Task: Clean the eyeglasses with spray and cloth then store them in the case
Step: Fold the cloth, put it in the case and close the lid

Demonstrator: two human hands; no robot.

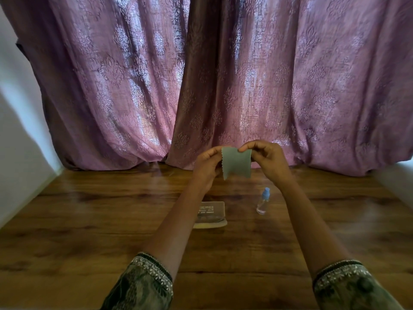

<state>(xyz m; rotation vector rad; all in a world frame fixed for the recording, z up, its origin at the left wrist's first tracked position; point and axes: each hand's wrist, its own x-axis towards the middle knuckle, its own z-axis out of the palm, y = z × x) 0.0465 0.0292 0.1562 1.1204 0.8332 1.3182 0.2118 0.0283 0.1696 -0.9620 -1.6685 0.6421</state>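
Cloth [237,163] held up by both hands, above the far half of the table [89,220].

I log: left hand [206,164] and right hand [268,159], each pinching a top corner of one grey-green cloth, which hangs clear of the wood. Bare board lies open left, right and near; a curtain [201,86] closes the far edge, walls flank both sides. One case [211,214] lies flat under the left forearm, lid transparent; I cannot tell its contents. One spray bottle [263,201], blue cap, stands upright just right of it. Two sleeves [143,285].
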